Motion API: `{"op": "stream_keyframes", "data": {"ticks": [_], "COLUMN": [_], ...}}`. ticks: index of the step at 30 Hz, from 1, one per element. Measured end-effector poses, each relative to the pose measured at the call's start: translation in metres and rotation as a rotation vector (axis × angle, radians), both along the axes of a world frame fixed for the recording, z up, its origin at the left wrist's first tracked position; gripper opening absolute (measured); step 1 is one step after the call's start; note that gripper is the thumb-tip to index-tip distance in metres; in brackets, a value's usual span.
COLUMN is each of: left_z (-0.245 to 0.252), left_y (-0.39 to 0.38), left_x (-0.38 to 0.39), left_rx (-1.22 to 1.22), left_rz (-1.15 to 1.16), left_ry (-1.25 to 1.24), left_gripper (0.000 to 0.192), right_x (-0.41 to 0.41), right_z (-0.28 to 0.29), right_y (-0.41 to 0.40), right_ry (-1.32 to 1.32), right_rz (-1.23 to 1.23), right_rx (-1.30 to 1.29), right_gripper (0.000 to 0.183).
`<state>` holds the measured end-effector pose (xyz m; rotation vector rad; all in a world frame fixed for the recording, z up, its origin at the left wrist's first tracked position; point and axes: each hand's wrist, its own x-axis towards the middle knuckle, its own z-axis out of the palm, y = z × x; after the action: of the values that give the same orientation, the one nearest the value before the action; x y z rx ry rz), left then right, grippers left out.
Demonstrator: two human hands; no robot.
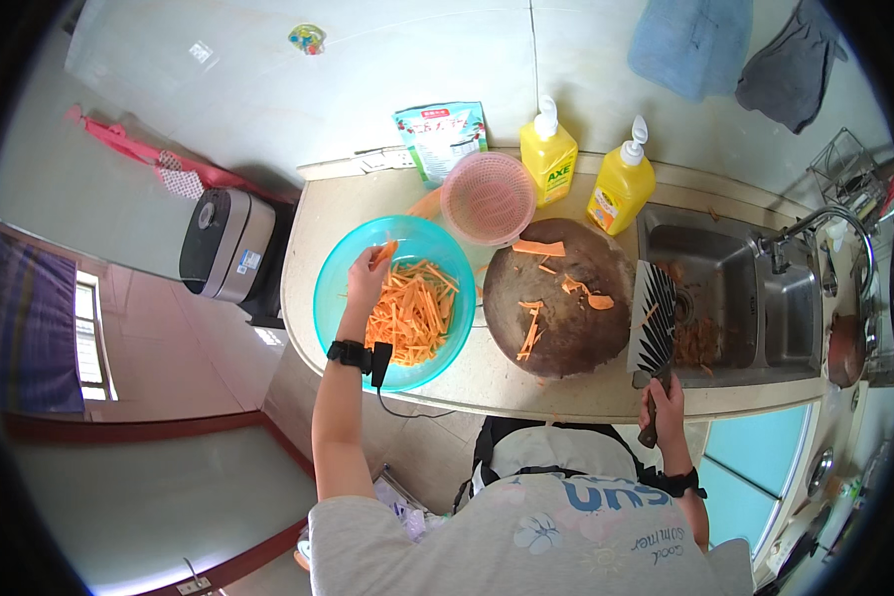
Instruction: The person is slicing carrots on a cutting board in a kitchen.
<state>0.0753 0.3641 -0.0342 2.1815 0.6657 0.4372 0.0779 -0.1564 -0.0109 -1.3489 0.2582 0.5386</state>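
Observation:
My left hand (368, 277) is over a translucent teal bowl (335, 328), its fingers pinching orange carrot pieces (387, 252). Inside the bowl lies a heap of carrot strips (417, 313). To the right, a round wooden chopping board (566, 313) carries a flat carrot slice (539, 248), a small offcut (600, 302) and some thin strips (530, 339). My right hand (664, 410) grips the handle of a cleaver (652, 320) at the board's right side, by the sink's edge. The cleaver's blade is patterned black and white, with a bit of carrot stuck on it.
A pink plastic basket (489, 199), a printed pouch (444, 138) and two yellow pump bottles (549, 164), (621, 186) stand behind the bowl and board. At right is a steel sink (723, 298) with orange scraps and a faucet (827, 216). A rice cooker (227, 242) stands left.

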Motion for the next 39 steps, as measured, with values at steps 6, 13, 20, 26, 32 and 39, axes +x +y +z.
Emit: {"op": "stream_keyframes", "data": {"ticks": [6, 13, 20, 26, 32, 39], "left_z": [0.016, -0.007, -0.047, -0.050, -0.032, -0.019], "left_y": [0.001, 0.015, 0.002, -0.023, -0.028, 0.002], "left_x": [-0.019, -0.039, -0.007, 0.030, 0.022, -0.034], "left_rx": [0.050, -0.090, 0.098, 0.454, 0.236, -0.082], "left_rz": [0.089, 0.219, -0.027, -0.187, -0.044, 0.035], "left_ry": [0.094, 0.132, 0.215, 0.714, 0.497, 0.186], "left_gripper": [0.018, 0.019, 0.024, 0.028, 0.029, 0.025], "right_x": [0.011, 0.022, 0.025, 0.020, 0.015, 0.019], "right_z": [0.001, -0.007, -0.008, -0.004, -0.011, -0.006], "right_y": [-0.002, -0.009, -0.012, -0.017, -0.021, -0.004], "right_ry": [-0.037, -0.062, -0.056, -0.067, -0.091, -0.085], "right_rz": [0.042, 0.077, 0.067, 0.058, 0.005, 0.032], "right_rx": [0.015, -0.021, -0.065, -0.089, -0.075, -0.070], "right_gripper": [0.017, 0.018, 0.019, 0.018, 0.020, 0.019]}}
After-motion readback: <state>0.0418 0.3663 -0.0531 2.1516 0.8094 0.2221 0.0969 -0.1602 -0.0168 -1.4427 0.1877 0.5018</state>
